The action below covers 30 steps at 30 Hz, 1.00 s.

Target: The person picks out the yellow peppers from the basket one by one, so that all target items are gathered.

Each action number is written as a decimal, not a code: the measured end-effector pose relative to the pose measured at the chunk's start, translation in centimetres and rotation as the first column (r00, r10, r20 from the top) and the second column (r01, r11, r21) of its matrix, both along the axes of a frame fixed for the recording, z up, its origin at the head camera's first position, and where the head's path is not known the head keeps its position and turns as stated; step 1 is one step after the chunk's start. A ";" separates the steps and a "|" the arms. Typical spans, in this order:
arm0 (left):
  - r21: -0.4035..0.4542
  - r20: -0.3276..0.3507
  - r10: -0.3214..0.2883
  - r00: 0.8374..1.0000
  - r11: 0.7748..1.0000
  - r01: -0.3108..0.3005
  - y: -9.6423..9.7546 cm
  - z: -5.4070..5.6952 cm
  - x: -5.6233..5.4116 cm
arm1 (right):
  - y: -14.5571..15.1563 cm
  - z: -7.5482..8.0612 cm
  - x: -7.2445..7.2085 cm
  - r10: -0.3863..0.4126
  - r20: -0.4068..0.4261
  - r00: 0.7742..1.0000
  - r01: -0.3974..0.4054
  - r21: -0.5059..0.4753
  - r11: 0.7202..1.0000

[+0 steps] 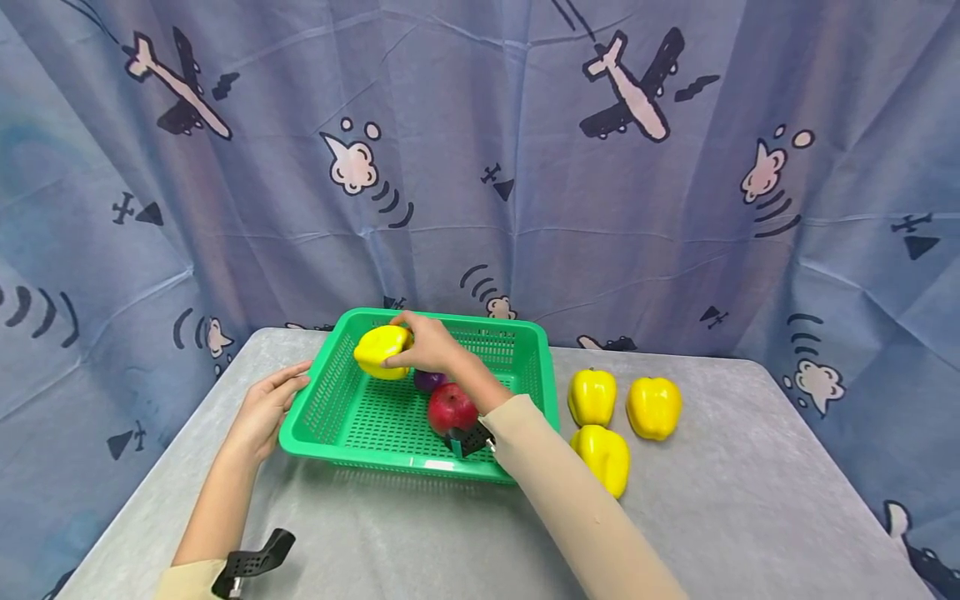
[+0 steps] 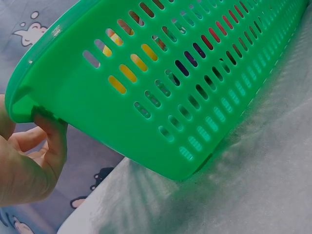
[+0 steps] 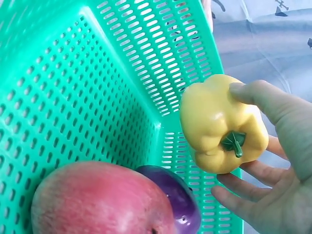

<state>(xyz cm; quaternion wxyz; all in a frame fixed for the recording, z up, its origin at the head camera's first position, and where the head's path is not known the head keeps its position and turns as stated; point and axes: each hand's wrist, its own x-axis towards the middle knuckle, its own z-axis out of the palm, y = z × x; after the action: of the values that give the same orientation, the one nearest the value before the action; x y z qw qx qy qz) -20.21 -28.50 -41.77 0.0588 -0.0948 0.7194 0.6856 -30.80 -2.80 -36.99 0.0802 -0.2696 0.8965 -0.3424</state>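
My right hand [image 1: 429, 343] grips a yellow bell pepper [image 3: 219, 122] between thumb and fingers, over the back left part of a green plastic basket [image 1: 420, 463]. The pepper's green stem faces the right wrist camera. At the basket's left rim, my left hand [image 1: 264, 408] holds on, its fingers [image 2: 54, 141] tucked under the lip in the left wrist view. Inside the basket lie a large round red fruit [image 3: 102, 200] and a glossy dark purple piece of produce [image 3: 178, 197], side by side. My right forearm partly covers the basket's right side in the head view.
Right of the basket, three more yellow bell peppers stand on the grey table [image 1: 720, 500]: one at the back [image 1: 592, 398], one farther right [image 1: 654, 408], and a nearer pepper [image 1: 604, 458] partly behind my right sleeve. A blue patterned curtain [image 1: 450, 167] hangs behind the table.
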 end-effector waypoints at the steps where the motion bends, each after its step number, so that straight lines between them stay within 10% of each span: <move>1: 0.002 0.001 0.001 1.000 1.000 -0.001 0.0 0.0 0.0 | 0.1 0.1 0.1 0.002 -0.003 1.000 -0.002 -0.002 1.000; 30: 0.003 -0.009 0.007 1.000 1.000 -0.007 0.1 -0.2 0.0 | 3.0 2.1 3.1 0.033 -0.023 0.999 -0.035 -0.070 0.997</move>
<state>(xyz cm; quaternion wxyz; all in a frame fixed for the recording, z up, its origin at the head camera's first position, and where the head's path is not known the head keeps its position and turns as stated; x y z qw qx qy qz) -20.18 -28.39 -42.00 0.0535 -0.0941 0.7183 0.6873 -27.72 0.18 -34.93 0.0669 -0.2911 0.8799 -0.3695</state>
